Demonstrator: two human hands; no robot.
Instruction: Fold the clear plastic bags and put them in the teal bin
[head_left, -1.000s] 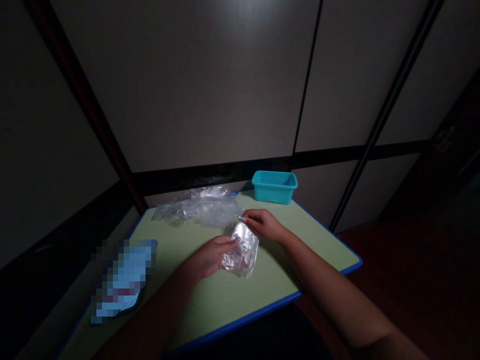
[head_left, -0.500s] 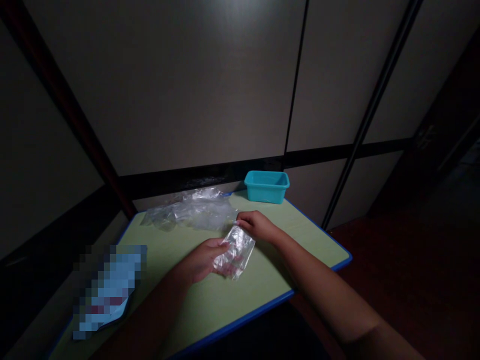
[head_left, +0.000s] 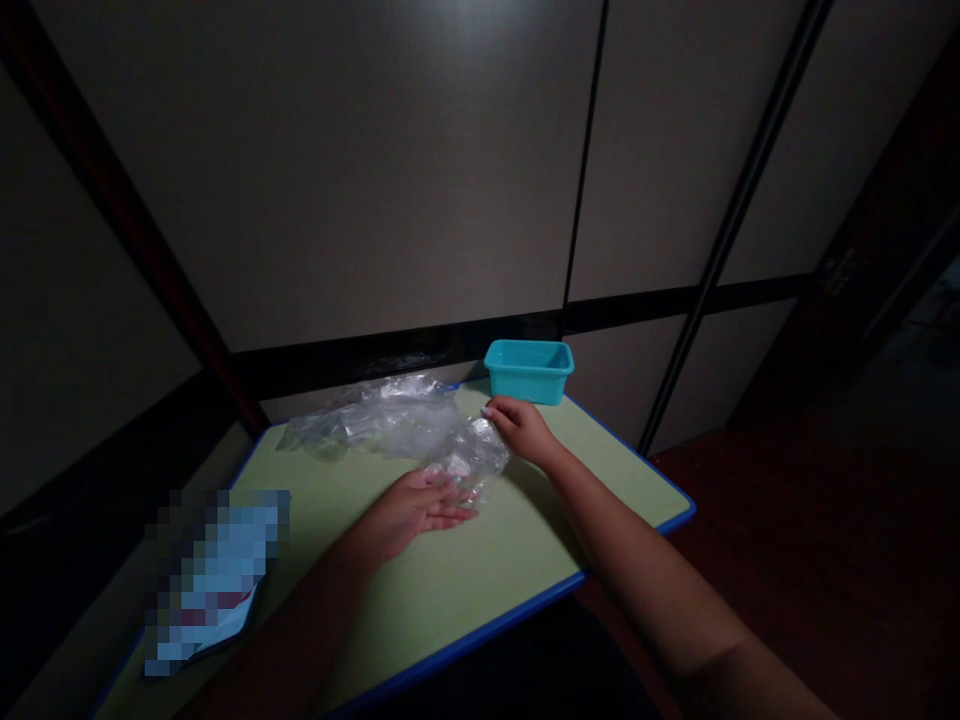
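Note:
A small clear plastic bag (head_left: 474,450) hangs over the middle of the table, crinkled and shiny. My right hand (head_left: 521,428) pinches its upper edge between thumb and fingers. Below and to the left, my left hand (head_left: 412,512) is open, its fingers stretched out under the lower part of the bag. Some of those fingers show through the clear film. Just behind the bag lies a heap of clear plastic bags (head_left: 375,425) along the table's back edge.
A turquoise plastic basket (head_left: 529,378) stands at the back right corner of the pale green table (head_left: 465,590) with blue edging. A flat bluish item (head_left: 225,580), blurred out, lies at the left. Wardrobe panels (head_left: 405,200) rise right behind the table.
My right hand has moved up and slightly away with the bag, which is now less flat. My left hand's fingers have loosened and spread out.

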